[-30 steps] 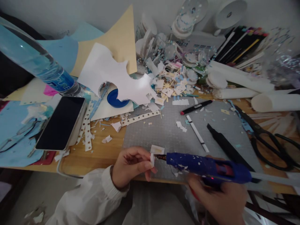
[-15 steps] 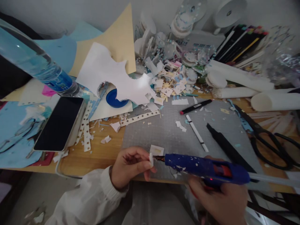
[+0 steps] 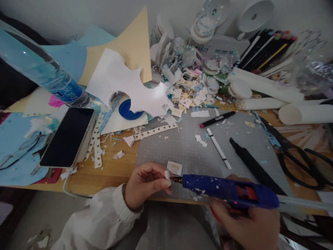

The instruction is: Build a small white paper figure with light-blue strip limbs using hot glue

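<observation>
— Since half a second ago, what has changed?

— Very little. Both hands and the hot glue gun (image 3: 229, 190) sit a touch lower in the frame, so the cream paper square (image 3: 174, 167) on the mat now shows clear above the fingertips.

— How is the left hand (image 3: 145, 184) set?

— It is at lower centre, curled. Thumb and forefinger pinch a small white paper scrap (image 3: 168, 176), and the other fingers are folded under. The right hand (image 3: 251, 224), at lower right, is closed around the gun's grip from below.

— Which way does the gun point?

— Its long axis runs nearly level across the bottom of the frame. The metal nozzle (image 3: 176, 179) points left and meets the scrap, just off the near edge of the desk. A clear glue stick (image 3: 304, 203) trails out of the back toward the right edge.

— And the surface?

— A grey cutting mat (image 3: 187, 146) lies on a wooden desk (image 3: 109, 172) strewn with paper clippings. A smartphone (image 3: 67, 137) lies face up at the left, with a tilted water bottle (image 3: 41, 71) above it. Black scissors (image 3: 299, 156) lie at the right edge and a black marker (image 3: 252, 163) is on the mat. White foam rolls (image 3: 260, 90) are at the upper right, and a pale wall runs along the top.
</observation>
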